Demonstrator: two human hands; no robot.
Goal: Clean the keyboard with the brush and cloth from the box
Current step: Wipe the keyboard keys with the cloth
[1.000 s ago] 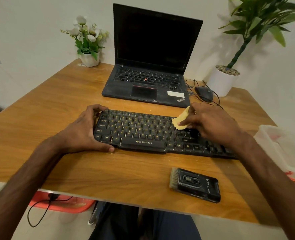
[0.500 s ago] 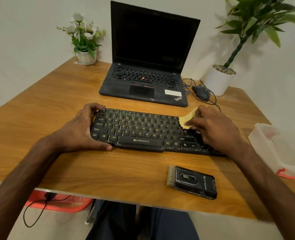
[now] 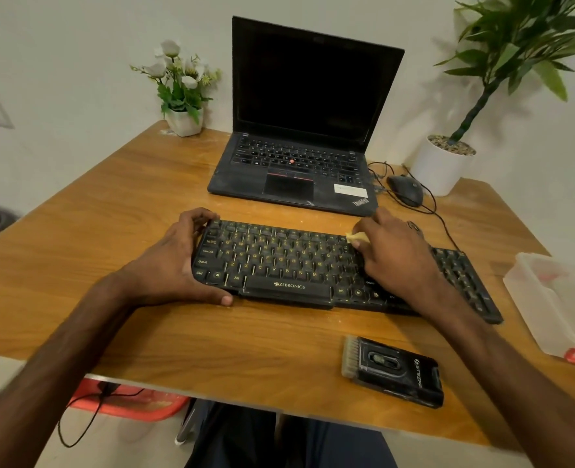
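A black keyboard (image 3: 279, 261) lies across the middle of the wooden table (image 3: 117, 214). My left hand (image 3: 178, 261) clamps its left end, thumb on the front edge. My right hand (image 3: 394, 255) rests on the keys right of centre and pinches a small yellow cloth (image 3: 356, 236), mostly hidden under the fingers, against the upper key rows. The black cleaning brush (image 3: 394, 369), pale bristles pointing left, lies on the table in front of the keyboard's right part. The translucent box (image 3: 556, 298) with a red clip stands at the right edge.
A black open laptop (image 3: 299, 163) sits behind the keyboard. A wired mouse (image 3: 405, 190) and its cable lie to the laptop's right. A white flower pot (image 3: 184, 121) stands at the back left and a potted plant (image 3: 443, 163) at the back right.
My right hand has slid with the cloth across the keys, first rightward, then up toward the top rows. More of the cloth is now hidden. My left hand keeps its hold.
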